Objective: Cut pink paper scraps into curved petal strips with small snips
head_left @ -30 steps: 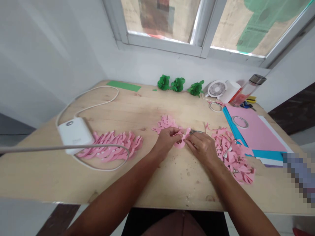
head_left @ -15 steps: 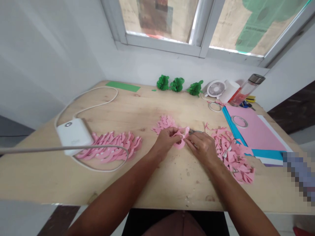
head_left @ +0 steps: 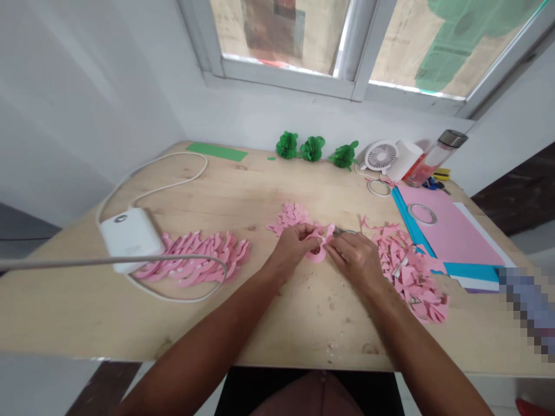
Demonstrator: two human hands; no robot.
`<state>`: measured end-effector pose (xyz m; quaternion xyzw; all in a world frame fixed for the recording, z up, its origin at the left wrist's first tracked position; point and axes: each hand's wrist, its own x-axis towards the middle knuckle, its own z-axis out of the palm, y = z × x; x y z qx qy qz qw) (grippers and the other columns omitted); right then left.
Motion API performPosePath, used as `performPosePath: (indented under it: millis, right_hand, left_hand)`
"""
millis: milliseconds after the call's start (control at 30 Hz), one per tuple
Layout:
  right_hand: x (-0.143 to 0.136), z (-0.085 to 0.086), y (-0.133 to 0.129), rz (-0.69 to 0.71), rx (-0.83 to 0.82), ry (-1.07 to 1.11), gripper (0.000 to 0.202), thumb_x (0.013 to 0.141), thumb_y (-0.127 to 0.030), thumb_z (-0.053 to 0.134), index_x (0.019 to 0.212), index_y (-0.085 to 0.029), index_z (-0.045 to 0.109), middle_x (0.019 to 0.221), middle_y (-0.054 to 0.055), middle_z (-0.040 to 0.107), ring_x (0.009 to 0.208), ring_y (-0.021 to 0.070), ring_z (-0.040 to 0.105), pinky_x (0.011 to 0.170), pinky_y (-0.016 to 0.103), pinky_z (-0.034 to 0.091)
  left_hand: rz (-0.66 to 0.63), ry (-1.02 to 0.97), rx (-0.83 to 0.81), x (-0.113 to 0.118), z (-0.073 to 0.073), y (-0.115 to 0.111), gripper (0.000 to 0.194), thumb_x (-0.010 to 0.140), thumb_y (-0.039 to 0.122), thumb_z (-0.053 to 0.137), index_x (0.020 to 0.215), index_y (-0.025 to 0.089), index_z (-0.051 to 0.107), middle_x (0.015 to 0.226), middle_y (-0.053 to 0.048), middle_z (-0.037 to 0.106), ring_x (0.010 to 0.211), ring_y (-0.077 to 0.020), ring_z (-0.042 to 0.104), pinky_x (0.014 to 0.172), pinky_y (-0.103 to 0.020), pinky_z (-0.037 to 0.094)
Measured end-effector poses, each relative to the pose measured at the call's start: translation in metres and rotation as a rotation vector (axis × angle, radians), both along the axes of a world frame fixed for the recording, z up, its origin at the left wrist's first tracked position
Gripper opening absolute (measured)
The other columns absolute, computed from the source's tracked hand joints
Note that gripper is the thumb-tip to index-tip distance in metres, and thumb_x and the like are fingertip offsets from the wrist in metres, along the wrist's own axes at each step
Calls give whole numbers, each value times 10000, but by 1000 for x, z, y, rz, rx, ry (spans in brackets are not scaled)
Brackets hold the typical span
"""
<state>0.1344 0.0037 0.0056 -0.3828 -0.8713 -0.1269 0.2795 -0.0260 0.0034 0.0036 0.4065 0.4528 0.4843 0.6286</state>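
Observation:
A curled pink paper strip is between my hands above the middle of the table. My left hand pinches its left side with thumb and fingertips. At its right side, the fingers of my right hand are closed on the same paper. Behind my right fingers lies a dark metal tool, perhaps scissors, mostly hidden. Just past my left hand sits a small heap of cut pink paper pieces. To the right of my right hand spreads a pile of pink paper scraps.
Wavy pink paper strips lie at left beside a white power bank with a looping cable. Green paper pompoms, a small fan and a bottle line the back. Coloured sheets and a tape roll are at right.
The pink paper between my hands has shifted and bent slightly, closing up near my right fingertips. Both hands stay in nearly the same place.

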Motion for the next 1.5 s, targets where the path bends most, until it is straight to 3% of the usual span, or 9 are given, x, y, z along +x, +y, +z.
performPosePath:
  millis: [633,833,1000,1300,1500]
  right_hand:
    - [1,0,0,15,8,-10,267,874,-268,469,692,-163,633,640,44,606,616,129,508,629,259,333]
    - [1,-1,0,3,-59,34,252,855,-271,497,670,-161,629,632,41,604,608,131,512,624,254,345]
    - [1,-1,1,-12,-267,234,242,842,-293,498,690,-166,637,626,31,599,590,125,515,592,243,360]
    - [-7,-6,-1,-70,-887,789,339,797,-406,496,592,-150,580,462,-39,439,428,75,370,415,204,242]
    - [-9,-8,2,-46,-1015,958,348,763,-423,542,537,-157,534,456,-35,473,420,72,385,430,205,255]
  left_hand:
    - [16,-13,53,1,2,-1,206,576,213,684,749,126,612,577,20,575,504,-81,488,521,-213,373]
    - [41,-1,67,1,-1,1,230,573,192,686,773,128,591,607,14,587,510,-80,498,528,-212,382]
    - [78,-15,105,0,-7,3,223,595,175,677,798,134,593,703,-2,618,582,-80,529,568,-199,392]
    - [118,-118,96,5,-6,2,304,601,179,686,879,151,569,703,18,614,586,-78,534,584,-195,401]
    - [85,-100,96,8,-5,0,314,595,190,688,885,152,574,722,11,618,619,-93,544,596,-204,401]
